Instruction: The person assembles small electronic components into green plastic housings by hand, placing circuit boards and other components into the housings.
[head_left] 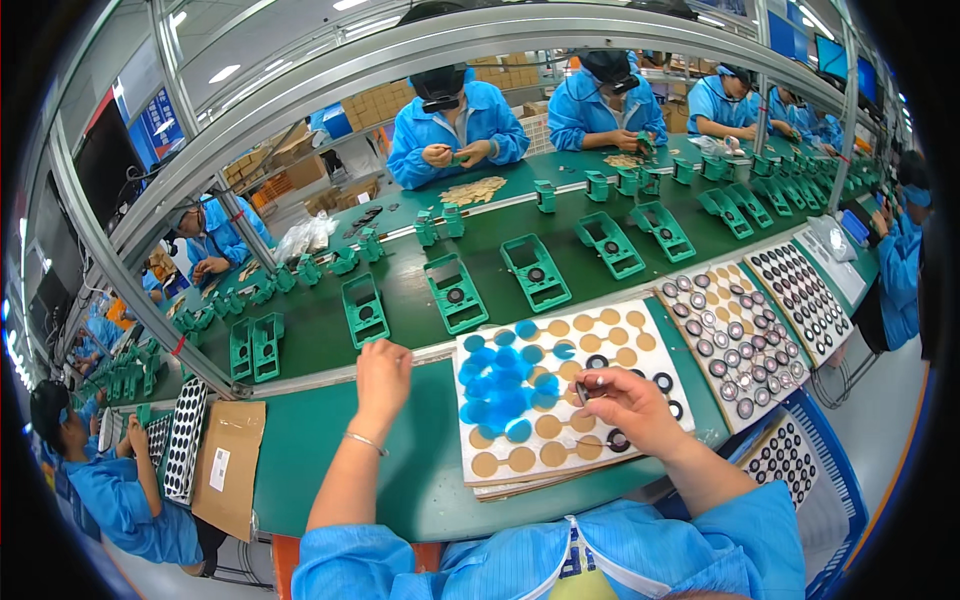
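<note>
My right hand point(632, 408) is closed in a pinch on a small round dark part point(583, 393), tipped on edge. It hangs over a white foam sheet point(472, 440) bearing tan paper discs point(549, 427), several black ring-shaped parts point(662, 382) and a heap of translucent blue round films point(500, 385). My left hand point(384, 378) is raised left of the sheet, near the lower end of a green plastic housing point(365, 308). Its fingers are bent together; what they hold, if anything, cannot be made out.
More green housings point(455, 292) stand along the conveyor belt point(400, 265) ahead. Boards of round parts point(735, 345) lie at right, above a blue crate point(835, 470). A cardboard sheet point(228, 470) lies at left. A metal frame point(480, 35) crosses overhead. Co-workers in blue point(455, 130) sit opposite.
</note>
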